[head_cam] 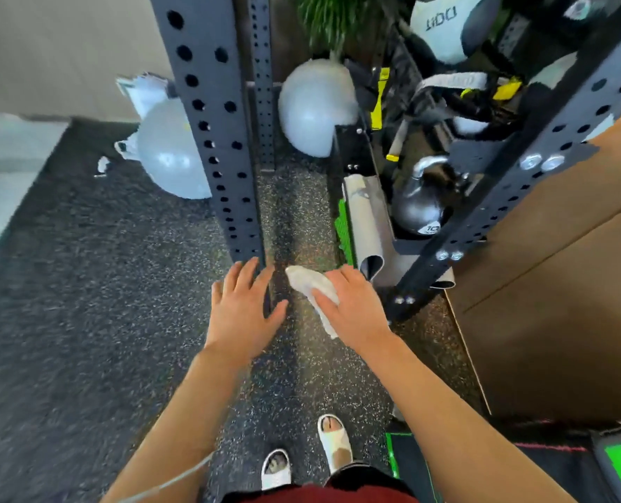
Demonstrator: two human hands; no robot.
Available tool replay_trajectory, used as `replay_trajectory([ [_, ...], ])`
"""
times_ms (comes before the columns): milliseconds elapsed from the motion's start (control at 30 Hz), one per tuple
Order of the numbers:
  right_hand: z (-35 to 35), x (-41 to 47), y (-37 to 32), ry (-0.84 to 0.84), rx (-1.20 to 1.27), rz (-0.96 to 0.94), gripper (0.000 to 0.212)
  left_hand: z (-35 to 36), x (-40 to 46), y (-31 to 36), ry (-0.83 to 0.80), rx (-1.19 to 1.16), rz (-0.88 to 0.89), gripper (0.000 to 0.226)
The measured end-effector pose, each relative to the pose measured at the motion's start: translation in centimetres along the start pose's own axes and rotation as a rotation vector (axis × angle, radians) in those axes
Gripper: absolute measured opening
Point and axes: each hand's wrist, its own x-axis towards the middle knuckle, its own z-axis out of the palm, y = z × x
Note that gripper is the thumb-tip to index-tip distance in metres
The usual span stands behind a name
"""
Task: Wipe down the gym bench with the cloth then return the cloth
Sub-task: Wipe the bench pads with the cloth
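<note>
Right hand (356, 306) grips the white cloth (310, 281), which pokes out leftward; left hand (241, 306) spread, holding nothing

Gym rack corner on speckled rubber floor

Two grey exercise balls (171, 154) flank a black perforated rack post (211, 114); a steel kettlebell (419, 201) sits beside a rolled grey mat (365, 223).

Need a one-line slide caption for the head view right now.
Standing on speckled gym floor, right hand holds a white cloth; left hand open beside a rack post.
</note>
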Motion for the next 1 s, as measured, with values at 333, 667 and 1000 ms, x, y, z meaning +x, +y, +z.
replay_trajectory([
  [333,4.8,6.4,-4.1,-0.194,0.117,-0.336,0.044,-0.6,-3.0,-4.6,0.120,-0.075,-0.401,0.067],
  [667,8.4,9.8,-7.1,-0.294,0.208,-0.591,0.029,-1.0,-6.6,-6.0,0.275,-0.088,-0.706,0.066],
  [1000,15.0,9.0,-19.3,-0.391,0.230,-0.807,0.030,-1.7,-16.3,-13.5,0.392,-0.101,-0.960,0.067],
])
